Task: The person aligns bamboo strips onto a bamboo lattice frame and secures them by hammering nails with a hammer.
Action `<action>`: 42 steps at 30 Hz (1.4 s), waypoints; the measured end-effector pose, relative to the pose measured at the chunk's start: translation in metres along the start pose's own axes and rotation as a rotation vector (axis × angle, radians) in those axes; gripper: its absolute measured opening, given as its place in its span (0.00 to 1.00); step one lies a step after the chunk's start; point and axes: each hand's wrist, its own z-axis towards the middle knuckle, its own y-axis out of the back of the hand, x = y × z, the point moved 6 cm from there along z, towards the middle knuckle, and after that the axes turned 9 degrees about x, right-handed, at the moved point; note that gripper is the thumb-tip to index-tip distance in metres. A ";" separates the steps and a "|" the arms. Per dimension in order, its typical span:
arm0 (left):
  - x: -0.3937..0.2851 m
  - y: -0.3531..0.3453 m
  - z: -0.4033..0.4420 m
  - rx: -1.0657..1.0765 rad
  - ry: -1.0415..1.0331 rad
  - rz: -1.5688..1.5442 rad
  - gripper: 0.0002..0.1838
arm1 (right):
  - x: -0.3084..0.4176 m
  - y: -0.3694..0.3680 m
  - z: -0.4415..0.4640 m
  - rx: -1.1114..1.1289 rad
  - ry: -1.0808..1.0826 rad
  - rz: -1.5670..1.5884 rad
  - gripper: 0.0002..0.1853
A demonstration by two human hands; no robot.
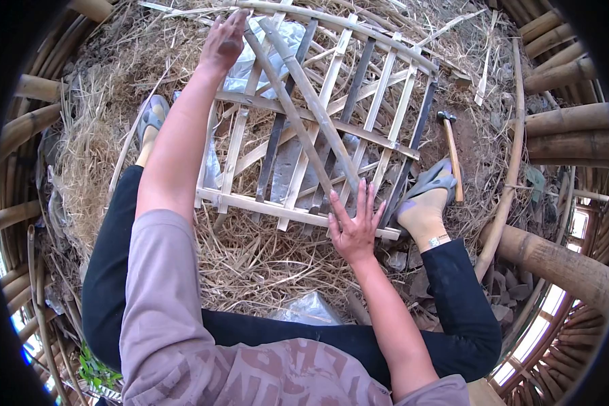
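A lattice of bamboo strips (328, 139), pale and dark, lies on the straw-covered ground. Two greyish slats, one of them a wider slat (316, 108), cross it diagonally, close together at the top. At their upper ends is my left hand (224, 42), its fingers pressed together near the slat tips; whether it grips them is hard to make out. My right hand (357, 229) has its fingers spread at the slats' lower ends, over the frame's bottom rail (271, 206), touching without grasping.
A hammer (451, 152) with a wooden handle lies right of the lattice, beside my right foot (426, 196). Clear plastic (308, 309) lies near my legs. Thick bamboo poles (555, 265) stand around the sides. Dry straw (243, 271) covers the ground.
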 end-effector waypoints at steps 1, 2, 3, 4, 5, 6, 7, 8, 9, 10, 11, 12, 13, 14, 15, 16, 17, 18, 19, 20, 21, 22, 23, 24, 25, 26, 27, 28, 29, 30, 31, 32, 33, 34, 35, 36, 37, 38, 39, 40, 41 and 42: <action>-0.001 0.002 -0.003 -0.016 -0.022 -0.014 0.24 | 0.000 -0.001 -0.002 0.002 -0.004 0.001 0.30; -0.002 0.003 -0.002 -0.030 -0.025 -0.034 0.23 | 0.000 -0.001 -0.001 0.000 -0.004 -0.001 0.30; 0.004 -0.003 -0.003 -0.010 -0.008 -0.046 0.23 | 0.000 -0.001 -0.001 -0.006 -0.001 -0.002 0.30; 0.010 -0.008 -0.003 0.009 0.009 -0.056 0.23 | 0.000 -0.001 0.000 -0.005 -0.001 -0.007 0.30; 0.016 -0.013 -0.002 0.027 0.024 -0.066 0.23 | 0.000 -0.001 0.000 -0.006 -0.001 -0.012 0.30; 0.014 -0.012 -0.001 0.014 -0.030 -0.043 0.23 | 0.000 -0.001 0.000 -0.007 -0.002 -0.014 0.30; 0.017 -0.014 0.000 0.058 0.005 -0.050 0.23 | 0.001 -0.002 0.000 -0.004 0.000 -0.014 0.30; 0.019 -0.016 0.003 0.101 0.036 -0.058 0.23 | 0.001 -0.001 0.000 -0.005 0.001 -0.014 0.30; 0.020 -0.021 0.006 0.142 0.066 -0.067 0.23 | 0.000 -0.001 0.000 -0.007 0.000 -0.016 0.30; 0.019 -0.022 0.009 0.148 0.038 -0.078 0.23 | 0.000 -0.001 0.000 -0.007 -0.005 -0.020 0.30; 0.020 -0.023 0.010 0.155 0.013 -0.087 0.23 | 0.001 -0.001 0.000 -0.006 -0.006 -0.024 0.30; 0.023 -0.027 0.011 0.162 -0.012 -0.096 0.22 | 0.001 -0.001 0.000 -0.004 -0.007 -0.027 0.30; 0.025 -0.028 0.012 0.125 -0.046 -0.082 0.22 | 0.002 -0.001 0.000 -0.010 -0.007 -0.030 0.30; 0.028 -0.030 0.012 0.089 -0.080 -0.068 0.21 | 0.002 -0.002 0.000 -0.015 -0.007 -0.033 0.30; 0.023 -0.023 0.012 0.055 -0.114 -0.055 0.21 | 0.003 -0.002 -0.001 -0.019 -0.008 -0.034 0.30; 0.022 -0.022 0.013 0.107 -0.077 -0.051 0.21 | 0.003 -0.002 -0.002 -0.018 -0.008 -0.033 0.30; 0.021 -0.021 0.016 0.156 -0.040 -0.047 0.20 | 0.003 -0.002 -0.001 -0.019 -0.008 -0.032 0.30; 0.021 -0.021 0.017 0.206 -0.001 -0.042 0.20 | 0.003 -0.002 -0.001 -0.017 -0.007 -0.032 0.30; 0.023 -0.022 0.017 0.184 -0.021 -0.039 0.20 | 0.003 -0.002 -0.001 -0.022 -0.006 -0.033 0.30; 0.023 -0.022 0.017 0.163 -0.039 -0.036 0.20 | 0.003 -0.002 -0.001 -0.026 -0.005 -0.034 0.30; 0.020 -0.019 0.016 0.143 -0.058 -0.034 0.19 | 0.003 -0.003 -0.001 -0.029 -0.005 -0.035 0.30; 0.020 -0.022 0.015 0.195 -0.015 -0.028 0.19 | 0.003 -0.003 -0.002 -0.025 -0.007 -0.031 0.30; 0.021 -0.023 0.017 0.246 0.028 -0.022 0.19 | 0.003 -0.003 -0.002 -0.021 -0.009 -0.028 0.31; 0.023 -0.026 0.017 0.297 0.071 -0.015 0.19 | 0.003 -0.003 -0.001 -0.019 -0.010 -0.025 0.31; 0.024 -0.026 0.014 0.317 0.101 -0.103 0.21 | 0.003 -0.003 -0.001 -0.021 -0.008 -0.029 0.31; 0.026 -0.026 0.012 0.337 0.132 -0.189 0.24 | 0.003 -0.003 -0.001 -0.023 -0.006 -0.032 0.31; 0.029 -0.029 0.010 0.356 0.162 -0.276 0.26 | 0.003 -0.003 -0.001 -0.025 -0.004 -0.035 0.31; 0.029 -0.028 0.011 0.327 0.137 -0.215 0.24 | 0.003 -0.003 -0.001 -0.025 -0.004 -0.038 0.31; 0.028 -0.028 0.013 0.298 0.111 -0.154 0.23 | 0.003 -0.003 -0.001 -0.026 -0.005 -0.040 0.31; 0.029 -0.031 0.015 0.269 0.085 -0.093 0.21 | 0.003 -0.004 -0.002 -0.026 -0.007 -0.043 0.31; 0.030 -0.033 0.016 0.227 0.055 -0.125 0.21 | 0.003 -0.004 -0.002 -0.026 -0.006 -0.041 0.31; 0.032 -0.035 0.015 0.184 0.025 -0.158 0.20 | 0.003 -0.004 -0.002 -0.025 -0.006 -0.040 0.31; 0.032 -0.036 0.015 0.141 -0.005 -0.190 0.20 | 0.003 -0.004 -0.002 -0.025 -0.006 -0.039 0.31; 0.024 -0.027 0.015 0.194 0.028 -0.193 0.19 | 0.003 -0.004 -0.002 -0.026 -0.006 -0.037 0.31; 0.017 -0.018 0.015 0.247 0.061 -0.195 0.19 | 0.003 -0.004 -0.002 -0.026 -0.005 -0.035 0.31; 0.012 -0.011 0.016 0.298 0.094 -0.197 0.19 | 0.003 -0.004 -0.002 -0.028 -0.004 -0.033 0.31; 0.010 -0.008 0.015 0.304 0.113 -0.205 0.19 | 0.003 -0.004 -0.002 -0.026 -0.005 -0.031 0.32; 0.007 -0.004 0.016 0.309 0.131 -0.212 0.20 | 0.003 -0.004 -0.002 -0.025 -0.007 -0.029 0.32; 0.009 -0.005 0.017 0.315 0.148 -0.219 0.20 | 0.003 -0.004 -0.001 -0.024 -0.008 -0.026 0.32; 0.011 -0.008 0.017 0.297 0.126 -0.213 0.20 | 0.003 -0.004 -0.002 -0.024 -0.009 -0.025 0.32; 0.013 -0.010 0.017 0.279 0.104 -0.206 0.20 | 0.002 -0.005 -0.002 -0.025 -0.010 -0.024 0.32; 0.015 -0.012 0.018 0.261 0.082 -0.200 0.20 | 0.002 -0.005 -0.002 -0.025 -0.010 -0.023 0.32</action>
